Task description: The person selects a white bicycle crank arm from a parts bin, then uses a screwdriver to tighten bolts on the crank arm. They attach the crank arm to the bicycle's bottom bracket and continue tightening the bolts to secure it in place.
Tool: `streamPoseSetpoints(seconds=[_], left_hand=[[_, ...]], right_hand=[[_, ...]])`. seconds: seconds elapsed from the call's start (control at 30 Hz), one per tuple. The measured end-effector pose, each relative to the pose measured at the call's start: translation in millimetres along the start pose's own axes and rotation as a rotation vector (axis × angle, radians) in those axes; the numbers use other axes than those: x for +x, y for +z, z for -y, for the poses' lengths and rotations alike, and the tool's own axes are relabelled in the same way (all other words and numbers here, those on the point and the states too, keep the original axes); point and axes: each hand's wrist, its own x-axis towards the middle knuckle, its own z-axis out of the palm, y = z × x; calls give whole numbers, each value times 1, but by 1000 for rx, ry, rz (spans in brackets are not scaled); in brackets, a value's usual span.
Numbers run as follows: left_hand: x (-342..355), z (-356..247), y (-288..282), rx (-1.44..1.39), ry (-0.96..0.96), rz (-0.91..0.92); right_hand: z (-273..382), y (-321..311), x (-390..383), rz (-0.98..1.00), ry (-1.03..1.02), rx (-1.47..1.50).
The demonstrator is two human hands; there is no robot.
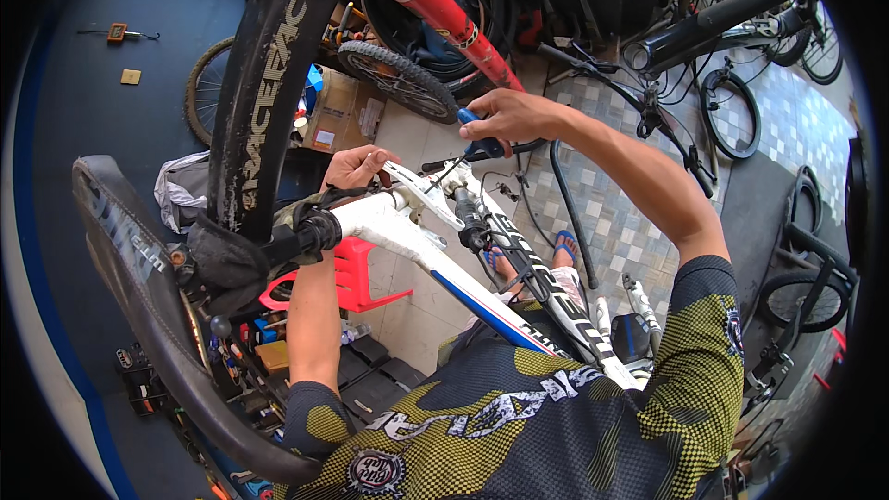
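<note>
A white bicycle frame with blue and red stripes slants across in front of me. My left hand is closed at its far end, thumb and fingers round a slim white tube of the frame. To the right of it, my right hand grips a blue-handled hand tool, which looks like pliers or cutters. A thin dark piece runs from the tool down toward the white tube; whether they touch I cannot tell. A black clamp holds the frame at the left.
Close on the left are a thick black post and a curved black padded bar. Beyond my hands are a red tube and a small wheel. A red plastic stool stands below. Several bicycles and tyres lie right.
</note>
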Motion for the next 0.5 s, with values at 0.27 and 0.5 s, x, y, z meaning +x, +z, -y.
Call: streamPoseSetpoints(seconds=[0.27, 0.5], left_hand=[[0, 4, 0, -37, 13, -7], [1, 4, -1, -41, -9, -8]], right_hand=[[5, -5, -23, 35, -91, 4], [-3, -10, -14, -457, -860, -804]])
